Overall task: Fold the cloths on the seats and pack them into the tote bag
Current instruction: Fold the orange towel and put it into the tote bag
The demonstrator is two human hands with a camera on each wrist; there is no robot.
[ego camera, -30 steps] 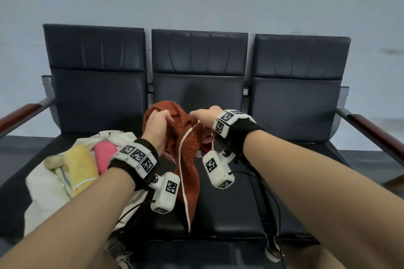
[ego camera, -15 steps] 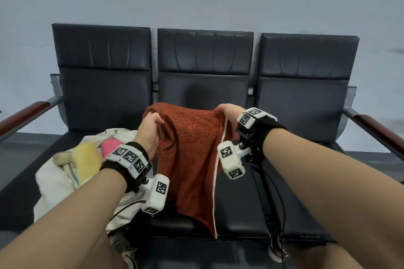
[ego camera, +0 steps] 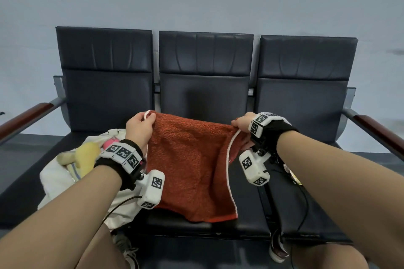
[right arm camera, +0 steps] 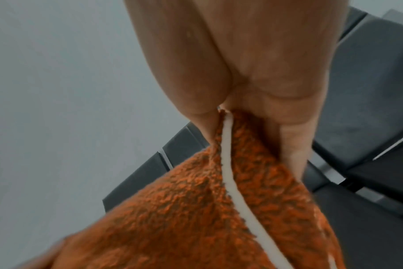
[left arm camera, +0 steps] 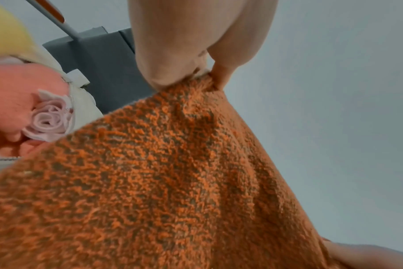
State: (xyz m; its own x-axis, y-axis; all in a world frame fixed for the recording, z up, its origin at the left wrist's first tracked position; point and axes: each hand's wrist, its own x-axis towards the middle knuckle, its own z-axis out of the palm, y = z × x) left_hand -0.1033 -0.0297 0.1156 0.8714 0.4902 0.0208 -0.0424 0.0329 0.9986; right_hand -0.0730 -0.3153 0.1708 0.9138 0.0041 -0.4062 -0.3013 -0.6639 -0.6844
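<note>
Row of dark seats (ego camera: 205,220) against a grey wall, rust cloth (ego camera: 190,166) stretched above the middle one

Left hand (ego camera: 140,129) and right hand (ego camera: 242,123) are each pinching a top corner; the cloth is hanging down from both grips, long edge running left-right, tote bag (ego camera: 59,181) lying nearer the left hand

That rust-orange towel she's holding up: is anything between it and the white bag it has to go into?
Nothing visible stands between them. The rust-orange terry towel hangs from the left hand and right hand, right beside the white fabric tote bag. A yellow cloth and pink cloth already fill its mouth.
</note>
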